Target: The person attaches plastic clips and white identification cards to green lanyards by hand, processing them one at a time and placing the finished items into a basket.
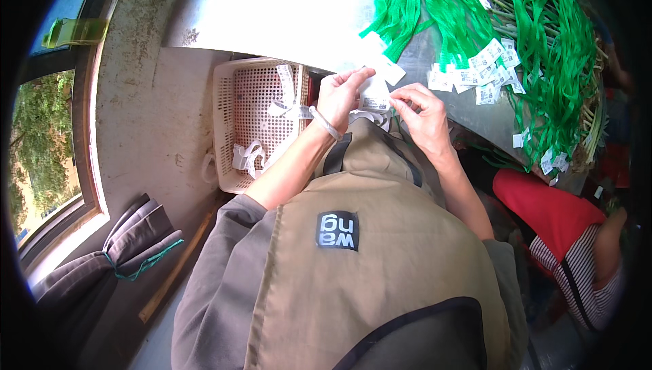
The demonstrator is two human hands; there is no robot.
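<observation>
At the far left, a window frame [81,166] borders a rough grey wall, and a folded dark grey cloth [129,241] tied with green cord lies below it. Next comes a cream perforated plastic basket [227,132] standing below the edge of the metal table [272,10]; it contains several loose white paper strips [248,156]. The left hand [339,98], with a clear bangle at the wrist, is raised just in front of the table edge. Its thumb and fingers are pinched together on the upper left of a small white label [375,95]. The right hand [424,115] is just beside it, with thumb and forefinger closed on the right edge of the same label; the remaining fingers are curled loosely. The label is thus held between both hands, above the person's chest and a tan apron. Whether it is a single label or a short stack cannot be determined at this resolution. To the right, on the table, lies a row of white tags [475,71] attached to a large heap of green straps [543,37]. At the far right, another person in a striped top holds a red item [543,207].
</observation>
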